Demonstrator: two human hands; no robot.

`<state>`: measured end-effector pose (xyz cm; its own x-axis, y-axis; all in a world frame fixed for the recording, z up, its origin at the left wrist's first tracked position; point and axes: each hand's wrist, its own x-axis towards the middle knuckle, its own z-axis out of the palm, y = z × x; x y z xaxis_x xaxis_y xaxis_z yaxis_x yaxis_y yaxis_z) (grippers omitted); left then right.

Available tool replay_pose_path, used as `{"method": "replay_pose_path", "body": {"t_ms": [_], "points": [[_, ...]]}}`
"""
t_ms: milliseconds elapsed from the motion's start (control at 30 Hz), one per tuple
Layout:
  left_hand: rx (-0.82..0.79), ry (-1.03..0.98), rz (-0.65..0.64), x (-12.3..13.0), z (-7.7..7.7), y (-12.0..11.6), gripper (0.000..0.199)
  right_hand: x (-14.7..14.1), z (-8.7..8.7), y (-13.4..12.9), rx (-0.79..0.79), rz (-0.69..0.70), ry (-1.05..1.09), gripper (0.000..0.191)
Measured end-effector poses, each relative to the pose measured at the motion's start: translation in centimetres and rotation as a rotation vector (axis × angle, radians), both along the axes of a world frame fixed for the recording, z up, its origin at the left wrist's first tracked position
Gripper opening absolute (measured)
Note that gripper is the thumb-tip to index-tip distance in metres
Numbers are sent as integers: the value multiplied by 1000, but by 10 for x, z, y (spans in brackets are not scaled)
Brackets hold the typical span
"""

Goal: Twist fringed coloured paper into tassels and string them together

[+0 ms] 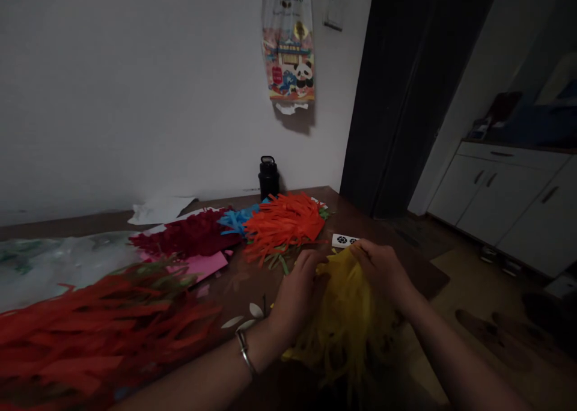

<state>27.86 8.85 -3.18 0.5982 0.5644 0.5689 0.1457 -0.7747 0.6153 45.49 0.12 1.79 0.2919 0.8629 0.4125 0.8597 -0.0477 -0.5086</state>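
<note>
Yellow fringed paper (345, 303) hangs down over the near edge of the brown table (243, 282), its strips blurred. My right hand (376, 267) pinches its top right part, fingertips closed on it. On the other side, my left hand (300, 288) has its fingers bent round the paper's upper left; the fingertips are partly hidden. A metal bracelet (244, 354) circles my left wrist. Just beyond the yellow paper lies a white object with round black patterns (343, 240).
Orange fringed paper (283, 222), blue strips (238, 220), dark red fringe (193, 234) and a pink sheet (207, 267) lie behind. Red-orange strips (90, 333) fill the near left beside clear plastic (81, 258). A black bottle (268, 179) stands by the wall.
</note>
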Motion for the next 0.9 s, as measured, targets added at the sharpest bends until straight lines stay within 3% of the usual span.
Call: {"method": "replay_pose_path", "body": {"t_ms": [267, 533, 667, 900], "points": [[51, -6, -23, -3, 4, 1, 36, 12, 0, -3, -78, 157, 315, 46], [50, -1, -64, -6, 10, -3, 16, 11, 2, -10, -121, 199, 489, 51], [15, -74, -45, -7, 17, -4, 13, 19, -1, -9, -15, 87, 461, 49], [-288, -175, 47, -15, 21, 6, 11, 81, -8, -27, 330, -362, 422, 50]]}}
